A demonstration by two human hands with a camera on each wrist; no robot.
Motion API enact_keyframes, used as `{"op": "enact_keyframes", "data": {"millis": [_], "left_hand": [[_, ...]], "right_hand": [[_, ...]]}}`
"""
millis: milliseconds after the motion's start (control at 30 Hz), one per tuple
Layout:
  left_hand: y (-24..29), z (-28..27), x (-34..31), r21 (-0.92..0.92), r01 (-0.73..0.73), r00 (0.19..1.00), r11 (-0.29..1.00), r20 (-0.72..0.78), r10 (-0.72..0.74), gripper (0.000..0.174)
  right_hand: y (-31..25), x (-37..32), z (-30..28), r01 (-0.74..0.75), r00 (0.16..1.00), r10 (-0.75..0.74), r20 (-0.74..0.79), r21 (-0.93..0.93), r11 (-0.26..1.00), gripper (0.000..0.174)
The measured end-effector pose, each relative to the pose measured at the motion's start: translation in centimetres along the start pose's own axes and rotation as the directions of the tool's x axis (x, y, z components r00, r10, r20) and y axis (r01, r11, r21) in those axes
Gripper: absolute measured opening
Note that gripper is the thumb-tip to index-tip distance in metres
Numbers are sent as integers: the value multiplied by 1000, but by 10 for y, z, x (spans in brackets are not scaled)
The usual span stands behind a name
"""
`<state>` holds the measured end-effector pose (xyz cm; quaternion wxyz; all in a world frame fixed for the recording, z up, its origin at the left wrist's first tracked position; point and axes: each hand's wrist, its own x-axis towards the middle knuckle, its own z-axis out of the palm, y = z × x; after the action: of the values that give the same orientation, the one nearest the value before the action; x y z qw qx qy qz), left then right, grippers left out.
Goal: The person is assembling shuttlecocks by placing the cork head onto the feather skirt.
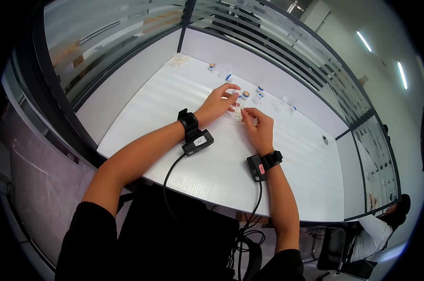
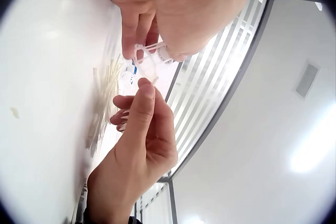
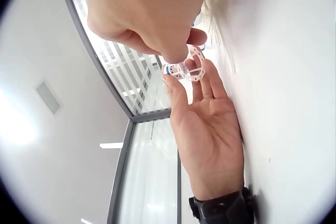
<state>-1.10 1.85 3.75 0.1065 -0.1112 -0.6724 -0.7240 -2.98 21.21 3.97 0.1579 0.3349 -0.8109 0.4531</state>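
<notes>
In the right wrist view a small white plastic frame with holes [image 3: 196, 71], with a blue-banded end, is held between the thumb and fingers of my left hand [image 3: 210, 124]. My right hand [image 2: 139, 134] pinches a thin pale stick at the frame's edge, and more sticks show under its curled fingers in the left wrist view. Beneath both hands a loose pile of pale sticks [image 2: 107, 100] lies on the table. The head view has my left hand [image 1: 217, 104] on the left and my right hand [image 1: 259, 129] close beside it.
Behind the hands on the white table [image 1: 296, 173] stand several small clear and blue-capped pieces, one of them a round-topped piece [image 1: 245, 94]. More pale sticks [image 1: 178, 60] lie at the back left corner. Low partitions [image 1: 268, 70] enclose the table; a person [image 1: 373, 234] sits at the right.
</notes>
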Motion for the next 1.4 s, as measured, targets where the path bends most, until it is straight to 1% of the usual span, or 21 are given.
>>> {"op": "enact_keyframes", "data": {"millis": [100, 200, 300, 400, 500, 600, 700, 800, 900, 1000, 1100, 1200, 1300, 1400], "left_hand": [[-5, -1, 3, 22, -6, 1000, 1000, 11, 6, 33], [-6, 0, 4, 17, 37, 999, 999, 13, -37, 33], [-9, 0, 5, -36, 49, 999, 998, 8, -48, 35], [-10, 0, 7, -85, 67, 997, 994, -35, -70, 31], [-12, -3, 8, -143, 45, 993, 989, 115, -28, 27], [-16, -4, 12, -176, 71, 984, 982, 175, -40, 24], [-13, -4, 8, -62, 35, 975, 997, 221, -21, 23], [-10, -1, 6, -63, 28, 974, 998, 226, -13, 22], [-9, -2, 6, -64, 58, 970, 996, 240, -41, 23], [-11, 0, 7, -70, -15, 978, 997, 206, 29, 26], [-7, -1, 5, -95, -19, 968, 995, 248, 43, 32], [-3, -1, 2, -62, -45, 966, 997, 252, 59, 36], [-3, 0, 3, -39, -24, 967, 999, 251, 33, 40], [-2, -1, 2, -49, 8, 967, 999, 253, 4, 40]], "right_hand": [[-1, 0, 0, 22, 999, -24, -31, -37, 999, 15], [4, 0, 0, 34, 997, -36, -74, -38, 999, 16], [0, -1, 0, 46, 993, -51, -108, -49, 998, 17], [1, 0, -1, 46, 991, -51, -123, -41, 998, 16], [-2, -1, -2, 55, 993, -61, -102, -60, 997, 15], [-4, -1, -2, 34, 993, -36, -113, -18, 999, 14], [-8, -1, -1, 40, 990, -41, -132, -14, 999, 14], [-4, 0, 0, 16, 986, -11, -166, 30, 999, 14], [-7, -1, -1, 6, 987, 4, -162, 59, 998, 14], [-7, -1, -1, -17, 988, 28, -151, 73, 997, 14], [-11, -1, -1, -15, 988, 29, -149, 94, 995, 15], [-6, 0, 0, 10, 989, -1, -150, 61, 998, 17], [-5, -1, 0, 14, 989, -3, -148, 74, 997, 18], [-6, -1, -1, 9, 989, -6, -151, 19, 1000, 17]]}}
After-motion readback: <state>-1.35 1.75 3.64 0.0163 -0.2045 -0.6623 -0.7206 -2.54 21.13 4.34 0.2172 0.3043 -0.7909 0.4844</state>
